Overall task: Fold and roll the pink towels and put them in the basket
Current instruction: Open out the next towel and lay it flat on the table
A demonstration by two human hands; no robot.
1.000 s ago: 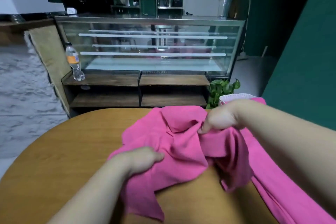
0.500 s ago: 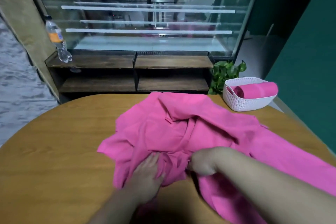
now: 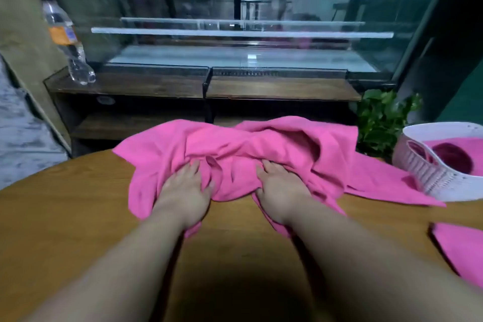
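Centrally, crumpled pink towel [image 3: 261, 144] pressed by left hand [image 3: 183, 191] and right hand [image 3: 279, 188], fingers extended, wooden table [image 3: 65, 204] exposed at left, white basket [image 3: 439, 183] cropped at right.

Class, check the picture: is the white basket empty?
No, a rolled pink towel lies inside the white basket.

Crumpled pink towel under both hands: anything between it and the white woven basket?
Nothing visible does: only wooden table and a trailing edge of the crumpled pink towel reach the white woven basket, which holds a rolled pink towel.
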